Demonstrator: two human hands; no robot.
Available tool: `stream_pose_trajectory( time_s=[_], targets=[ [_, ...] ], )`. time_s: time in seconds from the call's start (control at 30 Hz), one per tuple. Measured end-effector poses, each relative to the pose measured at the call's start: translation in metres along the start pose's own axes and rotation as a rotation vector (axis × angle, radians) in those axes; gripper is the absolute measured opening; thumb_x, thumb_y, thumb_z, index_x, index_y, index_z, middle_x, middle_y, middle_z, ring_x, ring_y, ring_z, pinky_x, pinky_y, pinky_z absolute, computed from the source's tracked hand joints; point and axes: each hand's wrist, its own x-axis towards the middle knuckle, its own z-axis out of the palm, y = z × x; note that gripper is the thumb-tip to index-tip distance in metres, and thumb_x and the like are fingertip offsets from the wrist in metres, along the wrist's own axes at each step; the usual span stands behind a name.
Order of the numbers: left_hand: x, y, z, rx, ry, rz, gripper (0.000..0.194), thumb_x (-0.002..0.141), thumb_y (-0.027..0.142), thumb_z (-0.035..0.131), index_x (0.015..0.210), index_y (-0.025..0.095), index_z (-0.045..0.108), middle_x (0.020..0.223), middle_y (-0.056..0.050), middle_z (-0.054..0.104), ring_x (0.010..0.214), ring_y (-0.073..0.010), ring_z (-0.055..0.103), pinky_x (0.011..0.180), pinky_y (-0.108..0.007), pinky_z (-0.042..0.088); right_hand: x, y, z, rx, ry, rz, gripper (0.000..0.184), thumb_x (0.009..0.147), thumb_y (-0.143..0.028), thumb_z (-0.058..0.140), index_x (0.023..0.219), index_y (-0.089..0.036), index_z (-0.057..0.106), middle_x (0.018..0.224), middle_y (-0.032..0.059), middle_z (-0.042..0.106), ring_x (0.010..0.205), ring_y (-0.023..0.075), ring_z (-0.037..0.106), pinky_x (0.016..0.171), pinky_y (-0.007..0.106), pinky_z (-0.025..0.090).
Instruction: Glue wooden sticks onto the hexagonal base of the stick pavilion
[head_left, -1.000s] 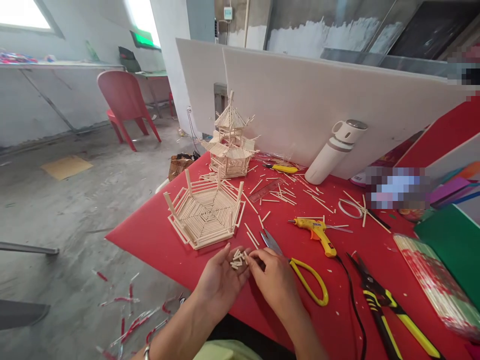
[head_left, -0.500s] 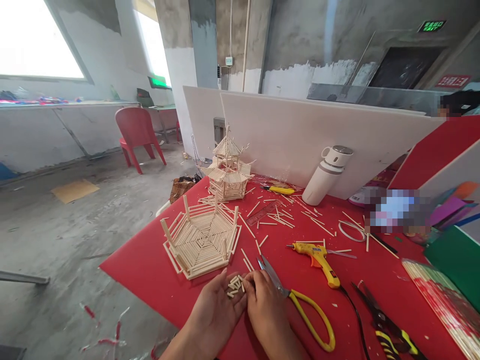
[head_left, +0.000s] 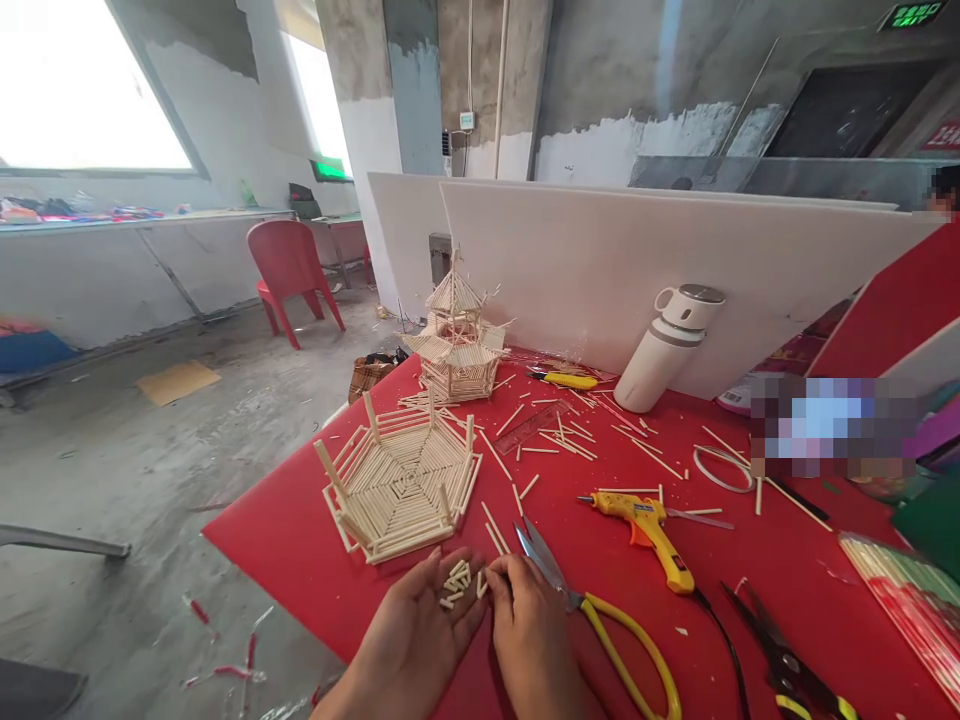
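1. Stick pieces (head_left: 457, 577), short and pale, are gathered above the near side of the red table (head_left: 292, 545), the broadest surface around the work.
2. Next in size comes the many-sided stick platform (head_left: 409, 482), lying flat with short posts upright around its edge. It sits just beyond the hands and toward the person's left; the left hand is nearer to it than the right. Behind it stands a tiered stick tower (head_left: 459, 352).
3. Both hands are close together. The left hand (head_left: 416, 630) is palm up and spread as a shallow tray, with the pieces resting loosely in it rather than clenched. The right hand (head_left: 531, 632) is beside it on the right, fingers drawn together and tips turned in toward the palm.
4. Scissors (head_left: 553, 568) with yellow handles lie just beyond and right of the right hand, blades pointing away and leftward. Farther right is a yellow glue gun (head_left: 646, 525), nozzle toward the left.
5. Smallest is one single piece (head_left: 481, 584) between the heap and the right fingertips. Its long axis runs roughly away from the person, its far end leaning slightly right. Whether those fingertips pinch it or merely touch it, I cannot tell.
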Motion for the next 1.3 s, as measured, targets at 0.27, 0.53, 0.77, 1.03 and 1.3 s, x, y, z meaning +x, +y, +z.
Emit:
stream_pose_trajectory(
  time_s=[0.27, 0.53, 0.77, 1.03, 1.3],
  targets=[
    [0.000, 0.001, -0.002, -0.026, -0.042, 0.001, 0.021, 0.095, 0.020, 0.049, 0.101, 0.006, 0.064, 0.098, -0.018, 0.074, 0.092, -0.0259, 0.073, 0.087, -0.039, 0.058, 0.004, -0.008, -0.016, 0.125, -0.083, 0.065, 0.028, 0.092, -0.012, 0.047, 0.104, -0.019, 0.070, 0.100, 0.0077, 0.077, 0.087, 0.0200, 0.072, 0.073, 0.028, 0.052],
    [-0.002, -0.003, -0.001, -0.019, -0.067, 0.020, 0.025, 0.096, 0.022, 0.047, 0.104, 0.006, 0.065, 0.094, -0.016, 0.073, 0.087, -0.0232, 0.073, 0.084, -0.036, 0.058, 0.004, -0.014, -0.026, 0.164, -0.161, 0.096, 0.023, 0.086, -0.016, 0.060, 0.104, -0.023, 0.072, 0.097, 0.0057, 0.076, 0.085, 0.0204, 0.071, 0.079, 0.031, 0.055],
    [-0.006, -0.003, 0.003, 0.006, -0.077, 0.049, 0.026, 0.097, 0.024, 0.046, 0.104, 0.009, 0.065, 0.101, -0.016, 0.073, 0.093, -0.0240, 0.072, 0.085, -0.037, 0.059, 0.004, -0.015, -0.026, 0.168, -0.157, 0.111, 0.033, 0.082, -0.005, 0.053, 0.104, -0.022, 0.072, 0.097, 0.0051, 0.076, 0.088, 0.0200, 0.071, 0.081, 0.030, 0.055],
    [-0.012, -0.007, 0.003, 0.053, -0.113, 0.080, 0.029, 0.098, 0.030, 0.048, 0.101, 0.010, 0.069, 0.102, -0.015, 0.074, 0.097, -0.0238, 0.071, 0.086, -0.033, 0.058, 0.007, -0.017, -0.028, 0.159, -0.176, 0.078, 0.022, 0.084, -0.014, 0.061, 0.100, -0.021, 0.073, 0.094, 0.0066, 0.074, 0.084, 0.0204, 0.070, 0.075, 0.029, 0.055],
    [-0.013, -0.010, -0.002, 0.102, -0.090, 0.211, 0.022, 0.093, 0.017, 0.056, 0.108, 0.015, 0.073, 0.122, -0.011, 0.071, 0.116, -0.0203, 0.064, 0.109, -0.033, 0.046, 0.002, -0.011, -0.021, -0.049, -0.120, 0.026, 0.027, 0.089, -0.011, 0.052, 0.105, -0.020, 0.073, 0.095, 0.0083, 0.073, 0.089, 0.0218, 0.069, 0.079, 0.031, 0.051]
  ],
)
